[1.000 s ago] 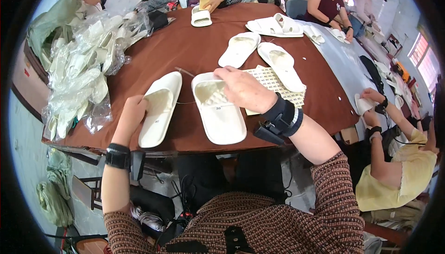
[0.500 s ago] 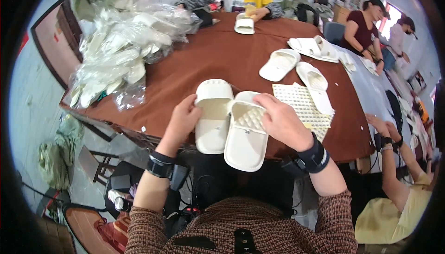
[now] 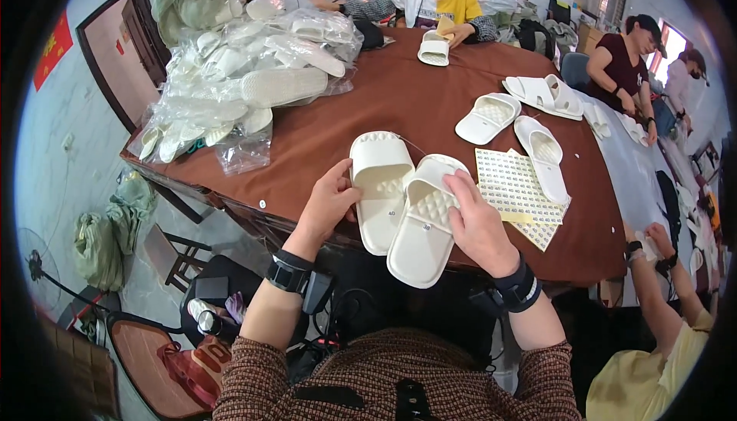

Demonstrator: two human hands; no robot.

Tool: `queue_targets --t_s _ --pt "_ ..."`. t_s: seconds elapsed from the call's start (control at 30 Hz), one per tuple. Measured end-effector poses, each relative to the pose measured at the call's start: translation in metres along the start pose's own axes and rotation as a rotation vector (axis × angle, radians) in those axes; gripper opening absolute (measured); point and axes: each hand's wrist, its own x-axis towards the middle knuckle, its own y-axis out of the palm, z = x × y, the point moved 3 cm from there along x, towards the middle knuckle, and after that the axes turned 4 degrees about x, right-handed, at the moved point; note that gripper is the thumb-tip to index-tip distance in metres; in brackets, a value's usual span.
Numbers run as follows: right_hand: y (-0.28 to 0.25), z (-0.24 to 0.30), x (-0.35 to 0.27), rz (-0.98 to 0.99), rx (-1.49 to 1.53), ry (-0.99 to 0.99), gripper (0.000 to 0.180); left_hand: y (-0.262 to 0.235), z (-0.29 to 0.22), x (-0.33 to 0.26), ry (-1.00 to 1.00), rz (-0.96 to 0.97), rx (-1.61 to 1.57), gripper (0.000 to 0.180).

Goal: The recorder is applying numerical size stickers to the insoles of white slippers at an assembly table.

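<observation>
Two white slippers are held side by side over the near edge of the brown table, soles down and toes pointing away from me. My left hand (image 3: 332, 204) grips the left slipper (image 3: 378, 225) at the outer side of its strap. My right hand (image 3: 482, 225) pinches the right slipper (image 3: 418, 256) by its strap, fingers on top. The right one sits a little nearer to me and overlaps the left one's edge. Each has a small dark print on its footbed. To the right lie overlapping sticker sheets (image 3: 510, 191), one slipper (image 3: 542, 156) resting partly on them.
Plastic-bagged slippers (image 3: 253, 68) are heaped at the table's (image 3: 322, 125) far left. More loose slippers (image 3: 487, 119) lie at the right. Across the table a person (image 3: 437, 6) holds a slipper (image 3: 434, 50). Co-workers stand by a pale table (image 3: 595, 152); a chair (image 3: 142, 352) is lower left.
My view has shifted, so the table and its things appear farther right and lower. Both hands keep hold of the slippers, now slightly tilted. The person across has stretched an arm out.
</observation>
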Motion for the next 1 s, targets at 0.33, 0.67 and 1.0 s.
queue_targets --t_s 0.33,0.67,1.0 --pt "-0.003 -0.008 0.003 -0.017 0.081 -0.007 0.041 -0.001 0.002 0.003 0.042 -0.003 -0.07 0.059" --pt "-0.007 -0.013 -0.002 -0.022 0.086 0.043 0.039 0.007 -0.003 0.0 0.107 -0.055 -0.102 0.055" --pt "-0.021 0.014 -0.011 -0.074 -0.072 -0.039 0.028 0.002 -0.002 -0.001 0.079 -0.041 -0.067 0.056"
